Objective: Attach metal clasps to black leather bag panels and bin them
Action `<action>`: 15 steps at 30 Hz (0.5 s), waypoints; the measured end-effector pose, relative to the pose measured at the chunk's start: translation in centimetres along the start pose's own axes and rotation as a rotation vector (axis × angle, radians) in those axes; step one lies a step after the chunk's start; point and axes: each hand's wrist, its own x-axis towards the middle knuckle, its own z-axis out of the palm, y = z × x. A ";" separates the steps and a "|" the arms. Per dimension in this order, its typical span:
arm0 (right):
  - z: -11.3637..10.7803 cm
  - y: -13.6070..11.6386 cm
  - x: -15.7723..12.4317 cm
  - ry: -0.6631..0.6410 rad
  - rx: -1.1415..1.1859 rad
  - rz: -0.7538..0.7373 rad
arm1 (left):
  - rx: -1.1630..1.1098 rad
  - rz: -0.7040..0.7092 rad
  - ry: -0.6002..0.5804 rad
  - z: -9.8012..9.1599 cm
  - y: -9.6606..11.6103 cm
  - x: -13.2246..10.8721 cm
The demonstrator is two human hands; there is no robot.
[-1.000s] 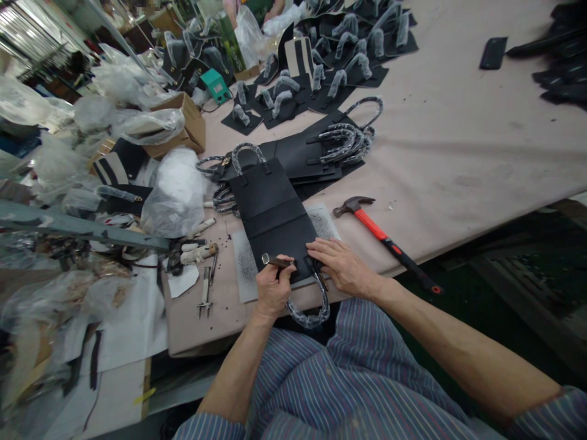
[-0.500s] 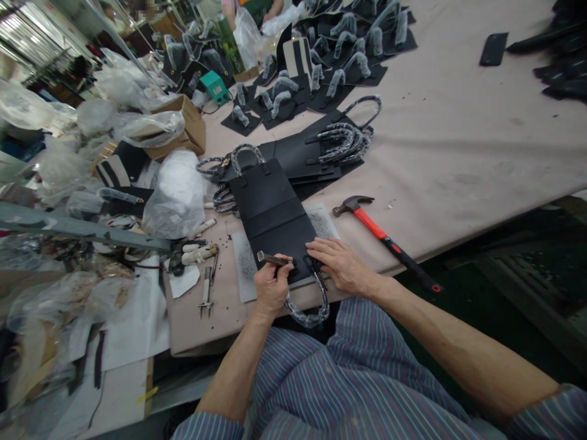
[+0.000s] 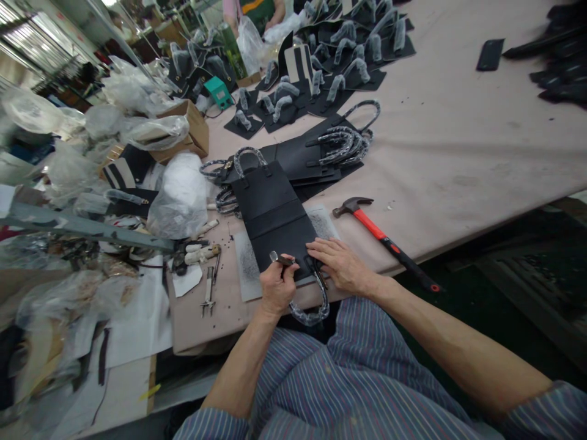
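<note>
My left hand (image 3: 277, 289) is closed around a short metal punch (image 3: 280, 259), its shiny end tilted up to the left and its other end close to the near part of a black bag panel (image 3: 279, 211). Fingers stretched out, my right hand (image 3: 338, 264) lies on the panel's near right edge, beside the base of a plastic-wrapped handle (image 3: 312, 318) that hangs over the table edge. A second wrapped handle (image 3: 250, 153) is at the panel's far end. Under the panel is a speckled pale slab (image 3: 246, 269).
Right of the panel lies a claw hammer (image 3: 376, 231) with a red and black grip. Stacked black bag pieces (image 3: 293, 156) are behind. Calipers (image 3: 208, 290) lie at left, near a plastic bag (image 3: 181, 195). A phone (image 3: 490, 55) lies far right. Another person (image 3: 263, 12) is across the table.
My left hand and the punch have shifted slightly right across the panel, toward my right hand. My right hand, the panel and the hammer stay in place; the view has tilted slightly.
</note>
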 end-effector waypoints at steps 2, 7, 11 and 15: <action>0.1 -0.1 0.1 -0.003 -0.004 0.000 | 0.010 0.018 -0.007 0.0 0.0 0.0; -0.9 0.1 -0.1 0.063 0.024 -0.025 | 0.026 0.082 -0.047 0.1 0.1 0.1; -4.0 1.7 -2.1 0.323 -0.194 0.220 | 0.022 0.096 -0.061 0.2 -0.2 -0.1; -6.9 4.3 -5.1 0.163 -0.494 0.662 | -0.003 0.074 -0.069 0.5 -0.5 -0.3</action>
